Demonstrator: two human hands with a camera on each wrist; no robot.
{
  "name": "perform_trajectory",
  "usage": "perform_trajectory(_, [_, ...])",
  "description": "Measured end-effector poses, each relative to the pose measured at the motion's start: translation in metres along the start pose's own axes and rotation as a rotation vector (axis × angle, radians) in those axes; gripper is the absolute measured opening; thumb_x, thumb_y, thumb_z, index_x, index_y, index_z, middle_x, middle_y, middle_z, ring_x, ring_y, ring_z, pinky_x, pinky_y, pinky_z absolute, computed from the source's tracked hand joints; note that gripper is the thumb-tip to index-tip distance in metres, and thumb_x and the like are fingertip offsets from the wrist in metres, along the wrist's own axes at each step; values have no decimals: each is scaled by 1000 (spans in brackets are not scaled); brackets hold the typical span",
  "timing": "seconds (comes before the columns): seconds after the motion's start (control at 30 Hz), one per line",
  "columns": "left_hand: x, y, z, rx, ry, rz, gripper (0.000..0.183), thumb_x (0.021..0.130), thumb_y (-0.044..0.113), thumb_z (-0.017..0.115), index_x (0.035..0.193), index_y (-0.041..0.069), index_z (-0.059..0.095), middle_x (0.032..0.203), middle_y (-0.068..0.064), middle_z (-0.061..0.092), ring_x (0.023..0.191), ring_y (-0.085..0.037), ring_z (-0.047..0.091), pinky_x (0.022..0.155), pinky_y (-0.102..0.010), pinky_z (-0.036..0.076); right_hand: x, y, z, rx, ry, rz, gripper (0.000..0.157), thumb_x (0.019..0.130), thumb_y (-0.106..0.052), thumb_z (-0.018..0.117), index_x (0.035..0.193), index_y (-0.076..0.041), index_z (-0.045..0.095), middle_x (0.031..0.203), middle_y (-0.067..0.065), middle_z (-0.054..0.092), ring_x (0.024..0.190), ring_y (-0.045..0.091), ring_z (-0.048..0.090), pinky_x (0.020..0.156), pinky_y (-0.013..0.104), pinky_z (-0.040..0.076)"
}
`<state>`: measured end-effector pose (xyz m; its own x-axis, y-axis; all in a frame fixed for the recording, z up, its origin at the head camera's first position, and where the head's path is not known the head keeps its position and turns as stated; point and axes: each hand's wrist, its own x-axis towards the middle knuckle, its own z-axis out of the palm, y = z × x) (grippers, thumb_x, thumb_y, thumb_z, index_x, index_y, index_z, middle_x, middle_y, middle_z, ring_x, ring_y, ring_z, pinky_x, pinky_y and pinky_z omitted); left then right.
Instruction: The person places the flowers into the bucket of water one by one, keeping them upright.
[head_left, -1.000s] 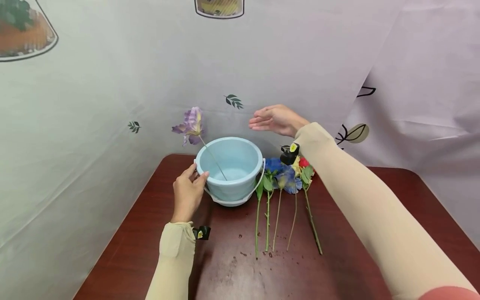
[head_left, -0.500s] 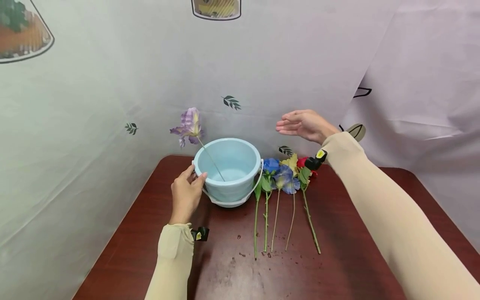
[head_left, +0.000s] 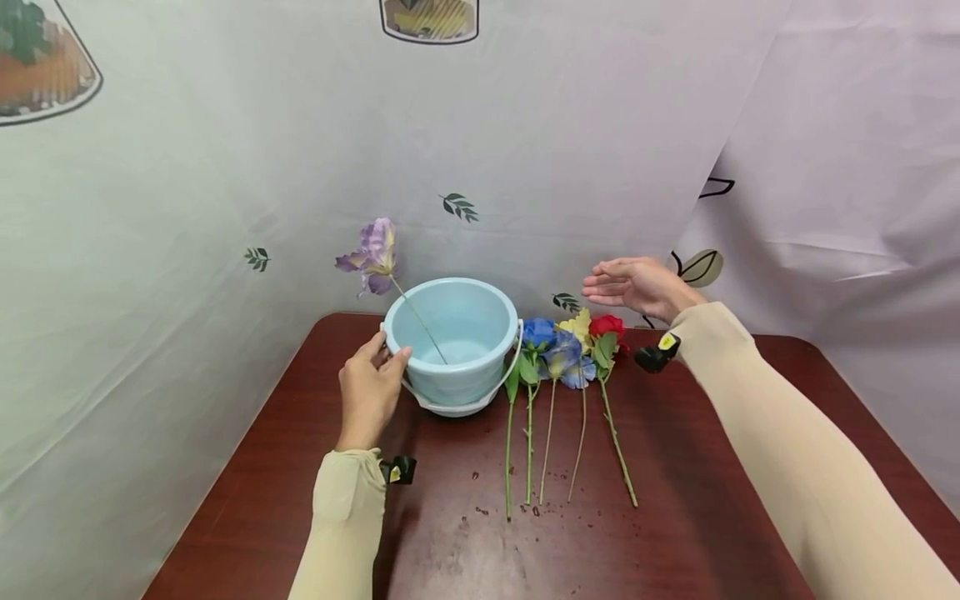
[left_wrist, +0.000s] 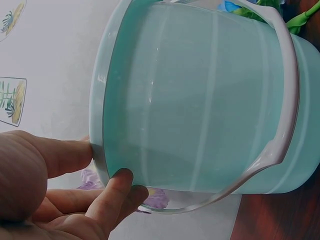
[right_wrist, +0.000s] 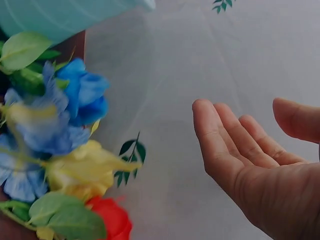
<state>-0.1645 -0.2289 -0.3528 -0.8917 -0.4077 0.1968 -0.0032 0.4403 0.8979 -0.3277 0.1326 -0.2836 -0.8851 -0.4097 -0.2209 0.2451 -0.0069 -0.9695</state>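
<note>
My left hand (head_left: pixel 369 398) grips the rim of a light blue bucket (head_left: pixel 457 385) at its near left side. In the left wrist view the thumb and the fingers (left_wrist: pixel 111 201) meet the rim, and the pale handle (left_wrist: pixel 287 95) hangs down along the wall. One purple flower (head_left: pixel 375 250) leans in the bucket, its bloom above the left rim. My right hand (head_left: pixel 637 286) is in the air, holding nothing, with fingers extended. It is above and right of a row of flowers: a blue rose (head_left: pixel 538 333), a blue-violet flower (head_left: pixel 564 357), a yellow flower (head_left: pixel 576 325) and a red rose (head_left: pixel 606 326).
The flowers' green stems (head_left: pixel 618 446) point toward the near edge of the dark red-brown table (head_left: pixel 705 508). Small wet drops (head_left: pixel 536 511) lie around the stem ends. A pale cloth with printed leaves (head_left: pixel 459 207) hangs behind and beside the table.
My right hand has moved right and then lower, from beside the bucket to above the right end of the flowers. My left hand still holds the rim.
</note>
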Motion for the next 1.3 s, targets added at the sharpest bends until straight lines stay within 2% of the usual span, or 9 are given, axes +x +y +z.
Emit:
perform_trajectory(0.1, [0, 0, 0, 2, -4, 2, 55, 92, 17, 68, 140, -2, 48, 129, -25, 57, 114, -31, 60, 91, -38, 52, -3, 9, -7, 8, 1, 9, 23, 103, -14, 44, 119, 3, 46, 118, 19, 59, 112, 32, 61, 108, 48, 34])
perform_trajectory(0.27, [0, 0, -1, 15, 0, 12, 55, 92, 18, 68, 139, -2, 48, 127, -25, 58, 114, -30, 61, 91, -40, 52, -9, 27, -18, 34, -15, 56, 18, 104, -12, 42, 114, 1, 48, 104, 13, 66, 111, 32, 61, 108, 48, 34])
perform_trajectory(0.33, [0, 0, -1, 20, 6, 17, 55, 91, 18, 68, 139, -2, 49, 126, -25, 59, 113, -30, 61, 91, -40, 52, -11, 36, -23, 22, -18, 76, 19, 104, -12, 40, 115, 2, 46, 110, 16, 64, 112, 32, 60, 108, 48, 34])
perform_trajectory(0.4, [0, 1, -1, 23, 10, 22, 54, 91, 18, 68, 138, -2, 50, 125, -25, 60, 113, -30, 61, 91, -41, 52, -12, 44, -27, -14, -22, 86, 25, 105, -12, 38, 122, 6, 42, 117, 20, 61, 112, 31, 60, 105, 46, 39])
perform_trajectory(0.57, [0, 0, 0, 25, 12, 25, 54, 91, 18, 68, 138, -2, 50, 126, -25, 59, 113, -30, 61, 91, -41, 52, -15, 65, -37, -19, -21, 127, 29, 105, -11, 37, 127, 8, 38, 112, 16, 64, 105, 27, 63, 101, 42, 45])
perform_trajectory(0.63, [0, 0, 0, 22, 12, 22, 54, 91, 18, 68, 138, -2, 49, 126, -25, 59, 113, -30, 61, 91, -40, 52, -15, 72, -40, 5, -4, 151, 28, 105, -10, 38, 126, 7, 39, 107, 13, 65, 104, 26, 63, 103, 44, 43])
perform_trajectory(0.87, [0, 0, 1, 14, 2, 9, 55, 92, 18, 67, 140, -2, 48, 128, -25, 58, 113, -29, 61, 90, -38, 52, -18, 92, -45, 23, 61, 208, 44, 103, -7, 41, 141, 12, 29, 110, 18, 62, 99, 25, 64, 99, 43, 46])
perform_trajectory(1.17, [-1, 1, 1, 37, 8, 24, 54, 92, 19, 67, 139, -2, 49, 126, -25, 59, 113, -30, 61, 90, -40, 52, -21, 107, -47, 38, 64, 238, 29, 102, -5, 41, 128, 10, 42, 100, 17, 65, 96, 25, 65, 96, 42, 49])
perform_trajectory(1.3, [-1, 2, 1, 35, 10, 24, 54, 92, 18, 67, 139, -2, 49, 125, -26, 59, 112, -30, 62, 90, -40, 52, -22, 111, -47, 48, 72, 254, 35, 103, -5, 40, 133, 11, 37, 100, 17, 65, 95, 24, 65, 95, 42, 50])
